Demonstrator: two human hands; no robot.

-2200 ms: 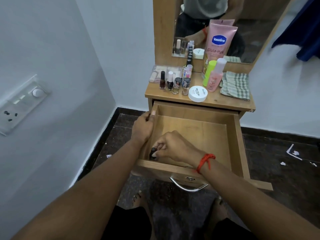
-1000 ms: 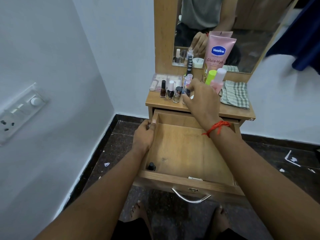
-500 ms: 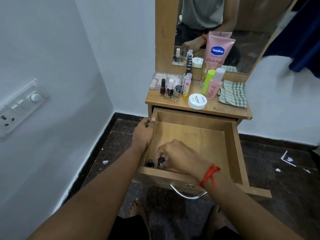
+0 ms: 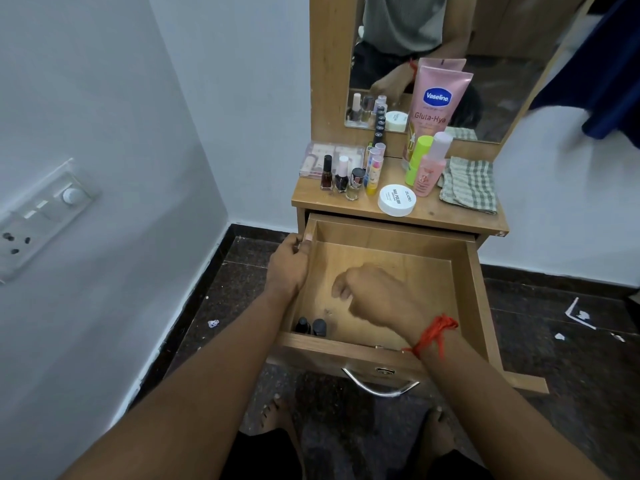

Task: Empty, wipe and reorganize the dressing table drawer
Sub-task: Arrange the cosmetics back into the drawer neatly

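L hand (image 4: 289, 268) grips drawer (image 4: 472, 289) L wall; R hand (image 4: 377, 299) loose above; 2 dark bottles (image 4: 311, 326) front-L corner.

Wooden drawer (image 4: 476, 289): pulled well out, open, floor mostly bare. Two small dark-capped bottles (image 4: 318, 328) stand upright side by side in its near left corner, against the front wall. On the bench (image 4: 446, 216) above: nail polish bottles (image 4: 341, 174) at left, white jar (image 4: 396, 200) centre, folded checked cloth (image 4: 469, 185) right.

Right hand (image 4: 379, 299) motion-blurred
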